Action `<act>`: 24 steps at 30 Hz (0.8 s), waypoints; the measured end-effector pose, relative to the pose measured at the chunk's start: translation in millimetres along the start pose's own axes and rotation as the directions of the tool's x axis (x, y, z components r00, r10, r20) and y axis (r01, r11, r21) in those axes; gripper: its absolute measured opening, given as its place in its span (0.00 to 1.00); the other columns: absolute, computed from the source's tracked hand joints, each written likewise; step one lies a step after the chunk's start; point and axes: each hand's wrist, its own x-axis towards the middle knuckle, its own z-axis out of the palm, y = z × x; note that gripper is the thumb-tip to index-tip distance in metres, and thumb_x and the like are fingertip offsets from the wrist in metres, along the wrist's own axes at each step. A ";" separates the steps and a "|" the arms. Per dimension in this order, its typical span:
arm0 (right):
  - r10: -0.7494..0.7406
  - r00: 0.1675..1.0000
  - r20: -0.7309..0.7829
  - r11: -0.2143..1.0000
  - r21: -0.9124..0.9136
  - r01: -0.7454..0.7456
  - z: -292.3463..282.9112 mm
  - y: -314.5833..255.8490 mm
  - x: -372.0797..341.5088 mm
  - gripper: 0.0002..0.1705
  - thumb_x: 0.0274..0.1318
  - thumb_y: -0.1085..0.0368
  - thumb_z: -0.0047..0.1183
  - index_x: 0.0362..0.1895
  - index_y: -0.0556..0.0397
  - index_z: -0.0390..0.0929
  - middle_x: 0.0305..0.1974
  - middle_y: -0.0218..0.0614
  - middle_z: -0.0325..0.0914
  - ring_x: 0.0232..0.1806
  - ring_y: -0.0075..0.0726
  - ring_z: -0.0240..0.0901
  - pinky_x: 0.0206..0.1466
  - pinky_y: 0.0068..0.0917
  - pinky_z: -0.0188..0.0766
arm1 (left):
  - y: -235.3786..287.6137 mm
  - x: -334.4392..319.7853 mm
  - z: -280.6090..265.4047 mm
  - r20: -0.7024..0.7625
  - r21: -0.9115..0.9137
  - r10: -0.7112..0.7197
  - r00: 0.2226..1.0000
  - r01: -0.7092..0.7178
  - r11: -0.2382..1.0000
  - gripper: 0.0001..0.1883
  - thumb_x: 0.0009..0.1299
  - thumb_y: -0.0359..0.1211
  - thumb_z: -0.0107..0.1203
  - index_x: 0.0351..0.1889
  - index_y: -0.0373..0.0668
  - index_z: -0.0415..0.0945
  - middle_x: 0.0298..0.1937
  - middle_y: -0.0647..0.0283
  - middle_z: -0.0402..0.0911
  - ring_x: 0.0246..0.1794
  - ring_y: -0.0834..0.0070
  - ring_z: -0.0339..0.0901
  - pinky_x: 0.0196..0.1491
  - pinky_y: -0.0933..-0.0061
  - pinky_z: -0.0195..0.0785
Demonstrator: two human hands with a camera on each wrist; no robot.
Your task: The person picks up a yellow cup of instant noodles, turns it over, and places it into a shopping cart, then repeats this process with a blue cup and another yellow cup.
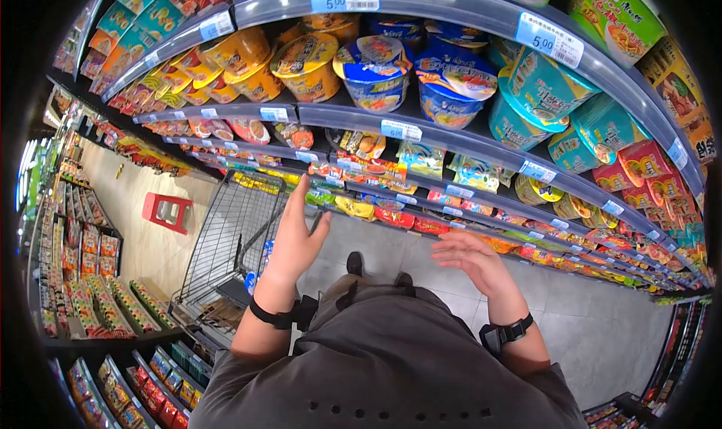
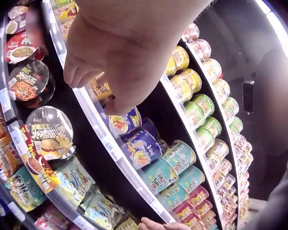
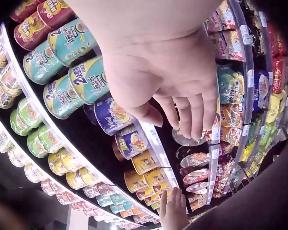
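Both hands are raised in front of a shelf of noodle cups, holding nothing. My left hand (image 1: 299,237) has its fingers extended upward and the thumb apart, between the cart and the shelf. On the other side, my right hand (image 1: 474,260) is held with fingers straight, pointing left. Blue noodle bowls (image 1: 372,72) and an orange bowl (image 1: 306,66) stand on the shelf beyond. In the left wrist view the left hand (image 2: 120,57) hangs in front of a shelf edge; the right wrist view shows the right hand (image 3: 163,76) with its palm visible.
A wire shopping cart (image 1: 226,233) stands at the left, with a red stool (image 1: 168,212) beyond it on the floor. Teal noodle buckets (image 1: 545,87) fill the shelf at the right. Lower shelves carry bagged noodles (image 1: 376,175). More racks stand at the far left.
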 end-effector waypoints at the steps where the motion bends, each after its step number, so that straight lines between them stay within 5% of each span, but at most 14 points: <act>1: 0.017 1.000 -0.006 1.000 0.014 -0.017 0.8 2.5 -1.1 0.24 0.73 0.66 0.49 0.69 0.56 0.71 0.65 0.48 0.77 0.66 0.46 0.76 0.67 0.40 0.72 | -0.9 -6.6 -3.0 -0.001 0.001 -0.010 1.000 0.010 1.000 0.41 0.71 0.28 0.62 0.79 0.29 0.53 0.75 0.36 0.65 0.78 0.45 0.63 0.76 0.56 0.58; 14: 0.154 0.982 0.113 0.983 -0.117 -0.141 82.1 28.1 51.6 0.22 0.72 0.65 0.50 0.67 0.56 0.73 0.60 0.44 0.79 0.60 0.41 0.79 0.64 0.37 0.74 | -47.8 -107.9 -93.7 -0.146 0.031 -0.216 0.965 0.223 0.974 0.39 0.71 0.30 0.62 0.78 0.33 0.56 0.74 0.38 0.67 0.75 0.44 0.65 0.74 0.56 0.60; 24: 0.367 0.885 0.286 0.908 -0.315 -0.275 231.9 102.7 120.8 0.21 0.73 0.65 0.48 0.66 0.57 0.73 0.59 0.45 0.80 0.59 0.41 0.79 0.63 0.37 0.74 | -131.2 -285.0 -204.0 -0.404 0.020 -0.484 0.777 0.536 0.844 0.38 0.71 0.29 0.62 0.77 0.33 0.58 0.71 0.40 0.70 0.74 0.49 0.67 0.74 0.60 0.61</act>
